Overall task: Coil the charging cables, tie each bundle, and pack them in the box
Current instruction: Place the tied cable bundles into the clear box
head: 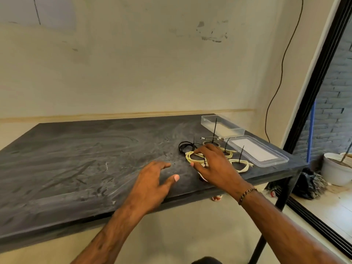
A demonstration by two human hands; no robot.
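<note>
Several coiled cables lie on the dark table [76,159], each tied with a black zip tie standing up. A yellow-white coil [191,156] lies under the fingertips of my right hand [215,166], whose fingers are spread over it. A black coil [185,146] sits just behind it. A grey coil [210,140] and two more pale coils [241,165] lie toward the right. My left hand [154,182] hovers above the table with fingers relaxed, holding nothing. A clear plastic box [222,125] stands at the back right, its lid [257,151] flat beside it.
The table's right and front edges are close to the coils. A black wire [282,73] hangs down the wall. A dark door frame [314,82], a white bucket [335,171] and a dark bundle on the floor stand to the right.
</note>
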